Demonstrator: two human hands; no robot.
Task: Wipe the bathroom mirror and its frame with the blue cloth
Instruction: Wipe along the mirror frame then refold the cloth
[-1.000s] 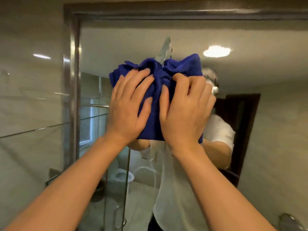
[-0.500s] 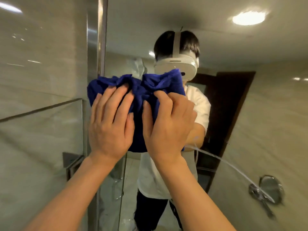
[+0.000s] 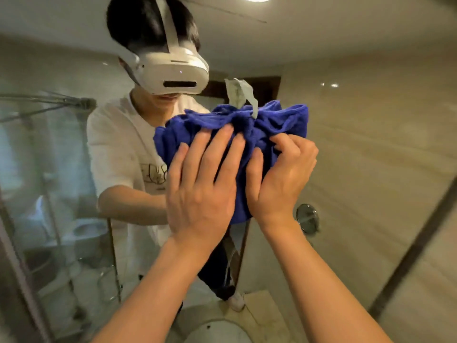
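**Both hands press bunched cloth on mirror, mid-wipe**

We have the cloth [image 3: 249,134] bunched into a wad and flat against the mirror [image 3: 371,144], roughly mid-glass, right of the reflected person's [image 3: 118,149] headset [image 3: 173,73]. A pale tag [image 3: 241,95] sticks up from its top edge.

Our left hand [image 3: 200,189] lies over the cloth's lower left part, fingers straight and spread, palm pushing it into the glass; not gripping. Our right hand [image 3: 282,179] sits just beside it on the lower right, fingers curled into the folds and pinching fabric, thumb up along the cloth. The cloth's upper half shows above both sets of fingertips; a short bit hangs between the wrists.

Handling, as we judge it: soft, light, limp terry. It won't hold shape, so it folds and creeps under pressure. Likely grips glass a bit when damp; wet or dry, we cannot tell. Not fragile. Best hold is what we see: flat palm over the bulk for pressure, a pinch in the folds to steer. Loose edges may drag or streak.

No frame in view here, so it probably remains to be wiped. A sink [image 3: 217,330] rim shows below, a small round wall mirror [image 3: 308,217] reflected at right.
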